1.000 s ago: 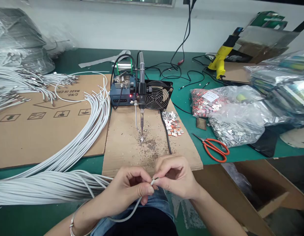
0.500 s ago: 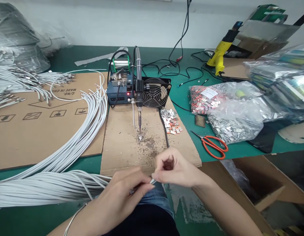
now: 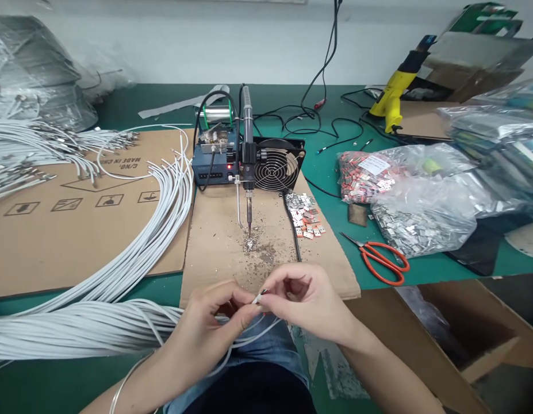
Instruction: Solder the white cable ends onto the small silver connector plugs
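My left hand point(image 3: 221, 316) pinches a white cable point(image 3: 256, 299) close to its end, low in the middle of the head view. Finger and thumb of my right hand point(image 3: 305, 296) close on the same cable's tip, where a small dark bit shows. Loops of white cable hang below both hands over my lap. Beyond them a soldering iron point(image 3: 248, 149) is held tip down above solder crumbs on cardboard point(image 3: 214, 247). Small metal and orange connectors point(image 3: 307, 218) lie to its right. A thick bundle of white cables point(image 3: 76, 330) lies to the left.
Behind stand a blue soldering station point(image 3: 214, 161), a solder spool point(image 3: 217, 114) and a black fan point(image 3: 277, 164). To the right are orange-handled scissors point(image 3: 384, 261), bags of connectors point(image 3: 421, 221) and a yellow heat gun point(image 3: 391, 98). An open cardboard box point(image 3: 490, 356) sits below the table edge.
Both hands have risen slightly and the cable end now points up between the fingers. Loops of cable have come into view beneath them. The whole view has shifted a little.
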